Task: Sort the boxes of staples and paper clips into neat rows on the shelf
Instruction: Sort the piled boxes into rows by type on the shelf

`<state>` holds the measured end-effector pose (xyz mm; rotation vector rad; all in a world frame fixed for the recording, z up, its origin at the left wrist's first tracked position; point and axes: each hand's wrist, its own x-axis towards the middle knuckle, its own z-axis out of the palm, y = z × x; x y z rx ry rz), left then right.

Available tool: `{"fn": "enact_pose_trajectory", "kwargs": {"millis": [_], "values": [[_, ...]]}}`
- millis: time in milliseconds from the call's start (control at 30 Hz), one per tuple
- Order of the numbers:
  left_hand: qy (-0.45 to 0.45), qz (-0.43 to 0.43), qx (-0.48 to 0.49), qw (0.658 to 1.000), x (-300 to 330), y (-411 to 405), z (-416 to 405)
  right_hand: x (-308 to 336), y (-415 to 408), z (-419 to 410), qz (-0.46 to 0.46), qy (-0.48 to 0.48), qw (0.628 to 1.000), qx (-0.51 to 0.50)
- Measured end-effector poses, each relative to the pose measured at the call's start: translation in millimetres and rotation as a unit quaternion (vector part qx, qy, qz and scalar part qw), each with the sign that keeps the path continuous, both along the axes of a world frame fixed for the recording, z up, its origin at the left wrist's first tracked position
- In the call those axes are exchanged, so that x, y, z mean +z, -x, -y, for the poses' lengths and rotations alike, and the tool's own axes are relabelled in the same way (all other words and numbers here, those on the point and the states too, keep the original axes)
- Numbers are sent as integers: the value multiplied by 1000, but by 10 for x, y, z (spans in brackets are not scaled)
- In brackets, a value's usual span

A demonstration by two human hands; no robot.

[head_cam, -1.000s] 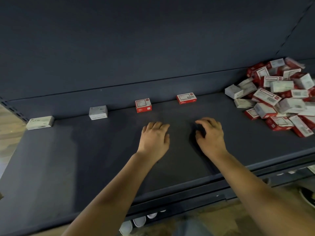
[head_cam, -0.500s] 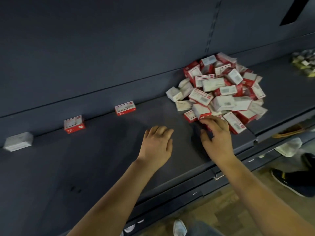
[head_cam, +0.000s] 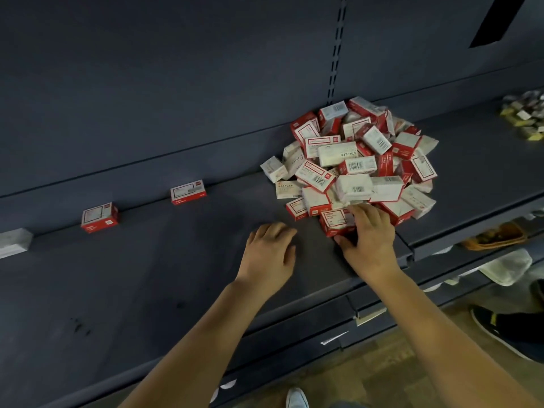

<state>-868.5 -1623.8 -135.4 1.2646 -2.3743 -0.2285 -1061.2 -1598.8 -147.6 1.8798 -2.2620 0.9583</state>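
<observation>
at the pile's [head_cam: 357, 160] near edge, right hand [head_cam: 369, 241] seemingly pinching a red box [head_cam: 335, 220], left hand [head_cam: 269, 254] flat, loose

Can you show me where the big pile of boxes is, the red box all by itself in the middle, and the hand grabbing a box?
pile of boxes [head_cam: 338, 153]: head view, white STAPLES box on top.
lone red box [head_cam: 187, 192]: head view, its white label.
right hand [head_cam: 369, 237]: head view, back of the hand.

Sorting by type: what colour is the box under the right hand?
Red and white box, clearest in the head view.
</observation>
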Motion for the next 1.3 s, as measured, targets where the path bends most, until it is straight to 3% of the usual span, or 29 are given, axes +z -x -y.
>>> {"fn": "enact_pose_trajectory", "kwargs": {"millis": [167, 433, 667, 933, 1300], "values": [[6, 7, 13, 1000, -12, 27, -25, -37, 2, 19, -15, -28, 999, 11], [4, -5, 20, 1000, 0, 71, 27, -143, -13, -76, -39, 31, 998, 35], [28, -6, 16, 999, 40, 26, 67, -152, -25, -120, 19, 86, 988, 130], [34, 8, 36, 999, 48, -271, 26, -216, -209, -182, 52, 122, 981, 144], [12, 12, 120, 993, 88, -1287, -168, -27, -1154, -81, 129, 140, 962, 195]]}}
